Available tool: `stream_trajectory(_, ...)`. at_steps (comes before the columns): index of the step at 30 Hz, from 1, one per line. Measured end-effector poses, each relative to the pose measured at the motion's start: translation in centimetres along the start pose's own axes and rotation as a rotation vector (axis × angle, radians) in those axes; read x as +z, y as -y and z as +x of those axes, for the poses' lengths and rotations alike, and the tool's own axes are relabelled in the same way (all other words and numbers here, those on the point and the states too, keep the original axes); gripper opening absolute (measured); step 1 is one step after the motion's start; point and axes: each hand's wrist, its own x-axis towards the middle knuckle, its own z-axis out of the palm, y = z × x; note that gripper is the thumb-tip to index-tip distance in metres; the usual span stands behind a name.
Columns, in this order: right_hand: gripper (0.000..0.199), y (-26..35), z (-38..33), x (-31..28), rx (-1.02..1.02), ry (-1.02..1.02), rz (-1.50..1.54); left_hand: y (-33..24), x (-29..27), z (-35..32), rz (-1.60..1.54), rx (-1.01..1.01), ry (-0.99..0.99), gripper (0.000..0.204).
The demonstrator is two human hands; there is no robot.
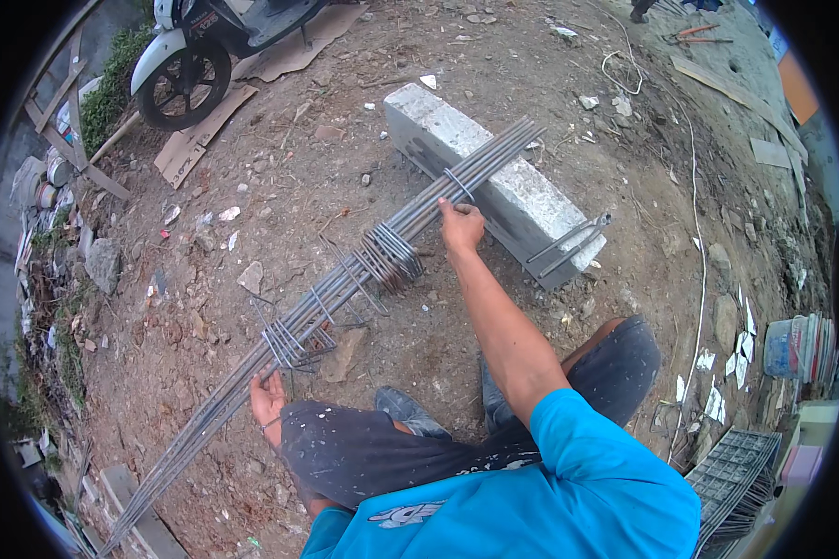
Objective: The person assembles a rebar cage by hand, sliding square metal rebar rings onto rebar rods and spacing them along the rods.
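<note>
Nearest, the person is crouching on bare dirt ground (252, 186), knees in dark trousers, blue shirt at the lower edge. The left hand (268, 399) is resting just beside the left knee, fingers curled around the lower stretch of a long bundle of steel rebars (345, 279) that is running diagonally from the lower left up to the upper right. Whether those fingers are fully closing on the bars I cannot tell; they are at least touching them.

Just beyond that hand, a cluster of bent wire stirrups (289, 340) is hanging loosely round the bars. Farther along, a second, denser group of stirrups (391, 256) is sitting threaded on the bundle. The right arm is reaching out over it, and the right hand (460, 226) is gripping the bars just past that group, closed down on them.

Beyond the right hand, the bundle is lying across a pale concrete block (522, 196), with one more stirrup (459, 183) around it there.

By my judgement, the step in hand is spacing the stirrups along the bars to build a reinforcement cage. The next move seems to call for sliding one stirrup out of the dense group while the other hand is steadying the bundle against rolling.

Farthest off, a parked scooter (205, 42) is standing on cardboard.
</note>
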Motion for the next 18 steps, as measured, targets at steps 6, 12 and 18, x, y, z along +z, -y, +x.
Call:
stream_trajectory(6, 0.041, 3.3, -1.2, 0.0, -0.037, 0.091, -0.527, 0.2, 0.0, -0.2, -0.112, 0.022, 0.025, 0.027)
stream_trajectory(12, 0.030, 5.1, -2.1, 0.4, -0.035, 0.059, -0.591, 0.3, -0.2, -0.6, -0.199, 0.029, 0.044, 0.032)
stream_trajectory(18, 0.030, 5.8, -2.3, 0.8, -0.013, 0.035, -0.580, 0.3, 0.4, -1.4, -0.177, 0.027, 0.038, 0.034)
